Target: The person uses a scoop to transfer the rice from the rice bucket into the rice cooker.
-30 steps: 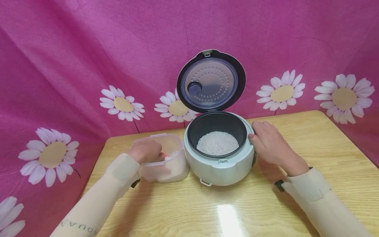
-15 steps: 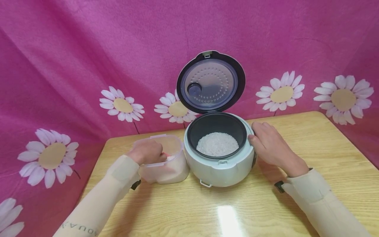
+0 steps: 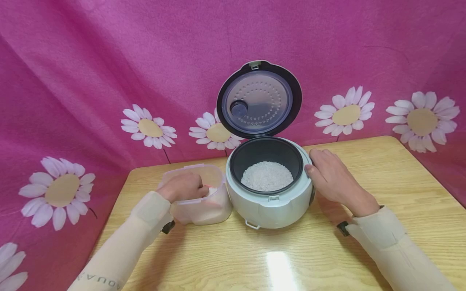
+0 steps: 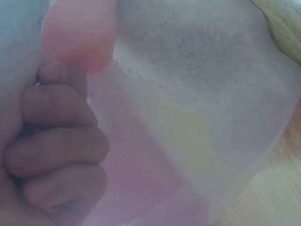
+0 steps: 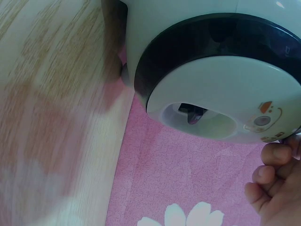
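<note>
A white rice cooker (image 3: 271,210) stands on the table with its lid (image 3: 260,103) up. White rice (image 3: 267,176) lies in its dark inner pot. Against its left side is a translucent pink plastic container (image 3: 204,212) with more rice in it. My left hand (image 3: 183,186) reaches down into this container, its fingers curled round a pink scoop (image 4: 80,35). Most of the scoop is hidden in the head view. At the cooker's right rim, my right hand (image 3: 331,178) grips the edge, thumb on top; the right wrist view shows its bent fingers (image 5: 275,154) at the housing.
The wooden table (image 3: 306,258) runs under both vessels and reflects a bright light near the front. Directly behind it hangs a magenta cloth (image 3: 164,60) with white daisies. The raised lid stands close to the cloth.
My left hand has shifted slightly within the container, and the pink scoop shows a little differently beside its fingers. The right hand and the rice cooker have stayed in place.
</note>
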The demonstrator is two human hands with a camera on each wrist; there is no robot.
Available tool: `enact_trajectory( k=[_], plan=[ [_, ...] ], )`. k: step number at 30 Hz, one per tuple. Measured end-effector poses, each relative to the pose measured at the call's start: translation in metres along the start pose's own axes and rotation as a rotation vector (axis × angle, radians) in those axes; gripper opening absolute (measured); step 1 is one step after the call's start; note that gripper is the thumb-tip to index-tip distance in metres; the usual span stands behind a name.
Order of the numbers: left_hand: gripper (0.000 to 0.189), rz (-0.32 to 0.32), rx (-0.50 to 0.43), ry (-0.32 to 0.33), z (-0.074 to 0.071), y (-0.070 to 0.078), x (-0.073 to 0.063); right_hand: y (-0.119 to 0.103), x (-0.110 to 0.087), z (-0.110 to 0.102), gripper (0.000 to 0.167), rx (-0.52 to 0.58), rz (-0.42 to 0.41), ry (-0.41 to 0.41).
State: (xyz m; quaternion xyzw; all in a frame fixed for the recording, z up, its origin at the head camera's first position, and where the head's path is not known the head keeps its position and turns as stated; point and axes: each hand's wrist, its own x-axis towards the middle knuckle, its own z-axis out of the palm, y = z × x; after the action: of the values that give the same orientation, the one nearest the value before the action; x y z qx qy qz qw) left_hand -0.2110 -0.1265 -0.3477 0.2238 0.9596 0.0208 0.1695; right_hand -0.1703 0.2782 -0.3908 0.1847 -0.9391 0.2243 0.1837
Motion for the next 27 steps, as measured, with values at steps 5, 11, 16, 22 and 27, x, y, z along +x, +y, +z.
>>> enact_trajectory(
  k=[5, 11, 16, 22, 27],
  plan=[
    [0.038, -0.014, -0.045, -0.012, 0.002, 0.000, 0.000, -0.001, 0.000, 0.000, 0.011, 0.007, 0.018, -0.017],
    [0.034, 0.009, -0.099, -0.012, 0.001, -0.004, 0.001, -0.002, -0.001, -0.002, 0.013, 0.016, 0.046, -0.045],
    [0.031, 0.088, -0.101, 0.028, -0.002, -0.010, 0.001, -0.002, 0.000, -0.002, 0.015, 0.017, 0.049, -0.054],
    [0.036, 0.090, -0.108, 0.068, -0.006, -0.013, -0.003, -0.001, 0.000, -0.002, 0.013, 0.009, 0.031, -0.035],
    [0.037, 0.071, -0.128, 0.054, -0.011, -0.012, -0.006, -0.001, 0.000, -0.001, 0.011, 0.011, 0.015, -0.021]
  ],
)
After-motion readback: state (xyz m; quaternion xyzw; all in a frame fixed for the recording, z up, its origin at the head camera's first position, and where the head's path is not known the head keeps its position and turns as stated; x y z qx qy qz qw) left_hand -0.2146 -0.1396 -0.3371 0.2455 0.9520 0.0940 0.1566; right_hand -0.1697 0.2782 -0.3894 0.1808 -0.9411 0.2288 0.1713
